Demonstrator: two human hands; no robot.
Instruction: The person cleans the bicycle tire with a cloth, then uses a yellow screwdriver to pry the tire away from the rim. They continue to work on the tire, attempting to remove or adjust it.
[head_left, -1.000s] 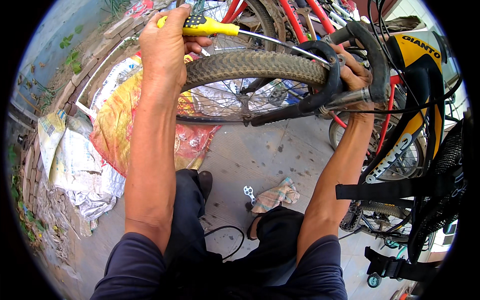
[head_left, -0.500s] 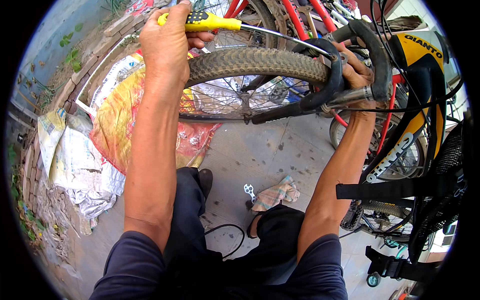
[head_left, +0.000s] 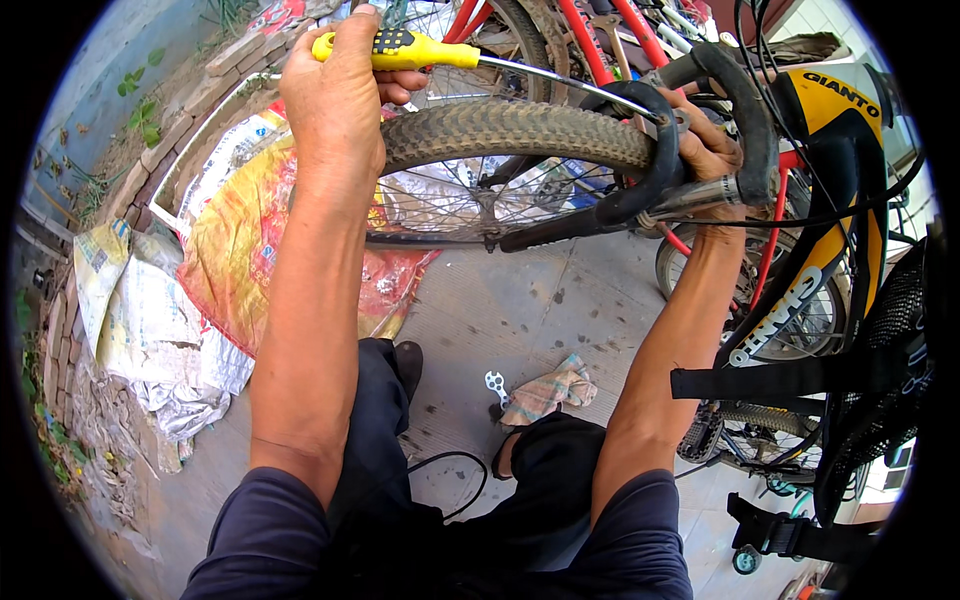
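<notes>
Now the left hand point(head_left: 335, 95), clamped on the yellow screwdriver point(head_left: 400, 50), has edged rightward, its blade reaching the right hand point(head_left: 705, 150) gripping the fork brace point(head_left: 655, 150) above the tyre point(head_left: 510, 130).

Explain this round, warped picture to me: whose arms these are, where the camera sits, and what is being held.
The camera is worn on a person's head and looks down, so the two bare forearms rising from the lower edge are that person's own. The wide lens bends straight lines and gives the black round border.

The left hand grips a screwdriver with a yellow and black handle; its metal shaft reaches right, toward the right hand. The right hand is closed around black and metal bicycle parts beside the knobbly tyre of a bicycle wheel held up in front; exactly what it holds is hard to make out.

Below, on the paved ground, lie a checked rag, a small flat metal tool and a thin black cable. Printed sacks are heaped on the left, and more bicycles stand at right.
</notes>
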